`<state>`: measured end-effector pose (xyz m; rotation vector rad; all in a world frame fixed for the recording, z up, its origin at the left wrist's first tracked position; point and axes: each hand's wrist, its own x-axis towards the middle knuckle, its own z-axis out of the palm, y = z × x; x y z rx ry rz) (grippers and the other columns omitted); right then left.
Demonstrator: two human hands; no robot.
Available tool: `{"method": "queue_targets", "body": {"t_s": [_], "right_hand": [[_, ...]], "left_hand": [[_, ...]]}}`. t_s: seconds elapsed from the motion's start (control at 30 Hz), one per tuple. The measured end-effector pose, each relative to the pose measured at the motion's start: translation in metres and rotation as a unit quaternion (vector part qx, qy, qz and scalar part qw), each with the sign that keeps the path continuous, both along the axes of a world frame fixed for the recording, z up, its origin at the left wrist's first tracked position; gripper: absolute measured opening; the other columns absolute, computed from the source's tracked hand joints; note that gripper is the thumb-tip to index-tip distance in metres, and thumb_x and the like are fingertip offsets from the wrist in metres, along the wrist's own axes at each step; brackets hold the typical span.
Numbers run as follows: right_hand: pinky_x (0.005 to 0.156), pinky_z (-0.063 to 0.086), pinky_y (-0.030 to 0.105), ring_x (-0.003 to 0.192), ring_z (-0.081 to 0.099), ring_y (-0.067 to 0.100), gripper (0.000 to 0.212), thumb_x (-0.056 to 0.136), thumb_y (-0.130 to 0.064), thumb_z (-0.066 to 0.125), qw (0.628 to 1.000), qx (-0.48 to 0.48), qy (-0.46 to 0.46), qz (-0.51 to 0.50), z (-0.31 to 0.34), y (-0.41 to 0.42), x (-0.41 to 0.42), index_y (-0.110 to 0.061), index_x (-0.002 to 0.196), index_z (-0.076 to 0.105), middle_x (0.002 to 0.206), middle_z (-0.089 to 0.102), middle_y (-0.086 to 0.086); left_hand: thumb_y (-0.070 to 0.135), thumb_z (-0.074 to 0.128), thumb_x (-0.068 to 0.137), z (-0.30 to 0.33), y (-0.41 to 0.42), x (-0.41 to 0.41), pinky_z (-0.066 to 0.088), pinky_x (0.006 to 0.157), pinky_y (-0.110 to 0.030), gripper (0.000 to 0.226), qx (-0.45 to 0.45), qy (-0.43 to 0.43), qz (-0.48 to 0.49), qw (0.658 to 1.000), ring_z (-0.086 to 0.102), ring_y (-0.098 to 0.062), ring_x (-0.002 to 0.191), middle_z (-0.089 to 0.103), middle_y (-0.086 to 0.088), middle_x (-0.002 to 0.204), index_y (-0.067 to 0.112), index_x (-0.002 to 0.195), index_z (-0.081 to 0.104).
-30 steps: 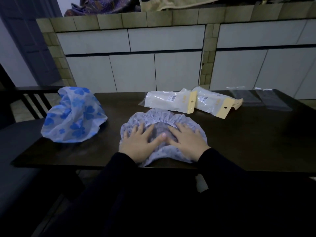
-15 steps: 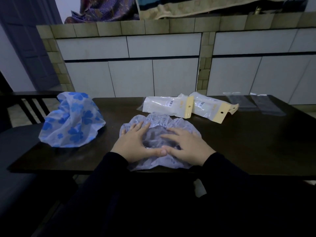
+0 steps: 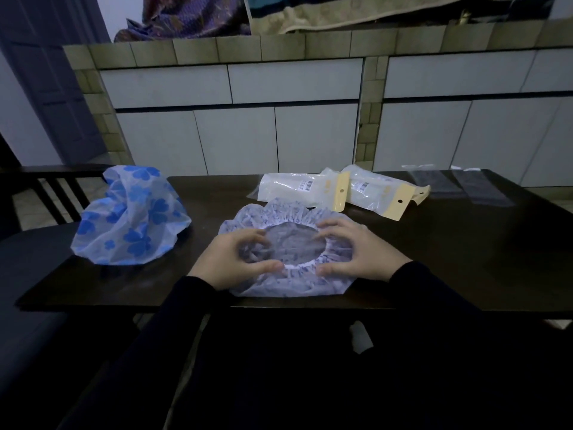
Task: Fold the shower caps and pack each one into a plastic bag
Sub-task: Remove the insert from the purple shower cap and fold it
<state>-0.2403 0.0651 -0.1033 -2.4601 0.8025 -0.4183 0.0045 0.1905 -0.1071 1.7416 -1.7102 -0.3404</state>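
I see a pale lilac, frilled plastic shower cap [image 3: 288, 252] lying opening-up at the middle of the near edge of the dark wooden table [image 3: 465, 249], its hem just reaching that edge. My left hand [image 3: 231, 262] sits on the cap's left side, fingers curled into the elastic rim and thumb stretched along the near rim. My right hand [image 3: 356, 252] mirrors it on the right side, fingers curled over the far rim and thumb on the near one. The two thumbs point at each other, a small gap apart, so both hands pinch the rim.

Toward the left edge of the table a white plastic shower cap printed with blue flowers [image 3: 131, 217] sits in a crumpled heap, well apart from the lilac one. Along the far edge, just behind the lilac cap, two filled clear packets with yellow card headers [image 3: 338, 190] lie overlapping. Near the far right corner, two flat empty clear plastic bags [image 3: 459, 184] lie side by side.
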Motion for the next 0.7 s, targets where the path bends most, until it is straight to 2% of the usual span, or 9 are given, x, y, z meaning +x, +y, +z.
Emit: {"method": "queue_targets", "body": {"t_s": [0.07, 0.13, 0.23, 0.3, 0.37, 0.47, 0.57, 0.63, 0.7], "right_hand": [[0.103, 0.042, 0.039, 0.113, 0.045, -0.002, 0.033, 0.063, -0.057, 0.079, 0.999, 0.012, -0.039, 0.002, -0.004, -0.006, -0.008, -0.041, 0.089, 0.068, 0.114, 0.049, -0.026], [0.097, 0.045, 0.037, 0.104, 0.048, -0.001, 0.027, 0.061, -0.053, 0.081, 0.999, 0.009, -0.05, -0.006, -0.008, -0.011, -0.01, -0.036, 0.079, 0.071, 0.101, 0.054, -0.022], [0.101, 0.04, 0.041, 0.107, 0.048, 0.004, 0.035, 0.058, -0.069, 0.07, 1.0, -0.016, -0.015, -0.01, -0.009, -0.013, -0.009, -0.042, 0.079, 0.073, 0.098, 0.059, -0.026], [0.101, 0.043, 0.043, 0.104, 0.053, 0.004, 0.036, 0.062, -0.067, 0.07, 1.0, 0.015, -0.017, -0.006, -0.008, -0.012, -0.01, -0.039, 0.083, 0.075, 0.097, 0.063, -0.023], [0.099, 0.046, 0.04, 0.101, 0.057, 0.001, 0.029, 0.067, -0.055, 0.076, 0.998, 0.05, -0.032, 0.002, -0.006, -0.009, -0.011, -0.034, 0.085, 0.076, 0.099, 0.065, -0.018], [0.099, 0.041, 0.036, 0.111, 0.047, 0.003, 0.043, 0.054, -0.065, 0.079, 0.999, 0.042, 0.007, 0.014, 0.0, -0.003, -0.013, -0.04, 0.089, 0.073, 0.109, 0.057, -0.024], [0.096, 0.037, 0.033, 0.115, 0.038, 0.005, 0.045, 0.057, -0.067, 0.078, 0.998, 0.041, 0.049, 0.008, -0.001, -0.003, -0.017, -0.045, 0.096, 0.07, 0.115, 0.051, -0.028], [0.1, 0.041, 0.037, 0.113, 0.048, 0.006, 0.038, 0.063, -0.068, 0.073, 0.999, 0.029, -0.012, -0.004, -0.005, -0.004, -0.017, -0.044, 0.093, 0.072, 0.109, 0.059, -0.026], [0.099, 0.047, 0.039, 0.102, 0.058, 0.002, 0.018, 0.077, -0.055, 0.07, 0.997, 0.022, -0.064, -0.03, -0.007, -0.004, -0.013, -0.042, 0.089, 0.072, 0.099, 0.067, -0.02]], "left_hand": [[0.063, 0.077, 0.056, -0.003, 0.003, 0.005, 0.051, 0.088, -0.025, 0.044, -0.044, 0.012, -0.003, 0.999, 0.061, 0.001, 0.098, 0.068, 0.015, 0.101, 0.029, 0.083, 0.071], [0.06, 0.078, 0.06, -0.005, 0.001, 0.009, 0.049, 0.083, -0.027, 0.036, -0.071, -0.024, -0.006, 0.997, 0.057, -0.002, 0.093, 0.064, 0.014, 0.086, 0.027, 0.069, 0.066], [0.06, 0.072, 0.065, -0.009, -0.002, 0.011, 0.049, 0.078, -0.029, 0.035, -0.039, -0.055, -0.02, 0.998, 0.055, -0.004, 0.088, 0.062, 0.012, 0.081, 0.026, 0.064, 0.068], [0.063, 0.065, 0.069, -0.012, -0.002, 0.013, 0.052, 0.074, -0.036, 0.041, -0.023, -0.032, -0.026, 0.999, 0.059, -0.009, 0.077, 0.063, 0.007, 0.077, 0.022, 0.067, 0.07], [0.067, 0.064, 0.07, -0.012, -0.002, 0.015, 0.052, 0.074, -0.038, 0.045, -0.009, -0.016, -0.028, 0.999, 0.059, -0.011, 0.074, 0.062, 0.003, 0.077, 0.022, 0.069, 0.069], [0.076, 0.066, 0.061, -0.01, -0.001, 0.017, 0.052, 0.077, -0.036, 0.053, 0.024, 0.0, -0.037, 0.999, 0.059, -0.012, 0.079, 0.062, 0.002, 0.083, 0.024, 0.073, 0.07], [0.081, 0.067, 0.052, -0.009, 0.001, 0.019, 0.05, 0.087, -0.038, 0.06, 0.044, 0.024, -0.051, 0.997, 0.061, -0.014, 0.089, 0.064, 0.001, 0.09, 0.027, 0.077, 0.072], [0.081, 0.069, 0.047, -0.008, 0.003, 0.02, 0.047, 0.092, -0.029, 0.063, 0.063, 0.064, -0.055, 0.994, 0.061, -0.009, 0.096, 0.066, 0.004, 0.097, 0.03, 0.083, 0.074], [0.077, 0.074, 0.045, -0.004, 0.005, 0.02, 0.044, 0.091, -0.02, 0.065, 0.077, 0.093, -0.049, 0.992, 0.061, 0.0, 0.1, 0.068, 0.012, 0.102, 0.032, 0.091, 0.074]]}}
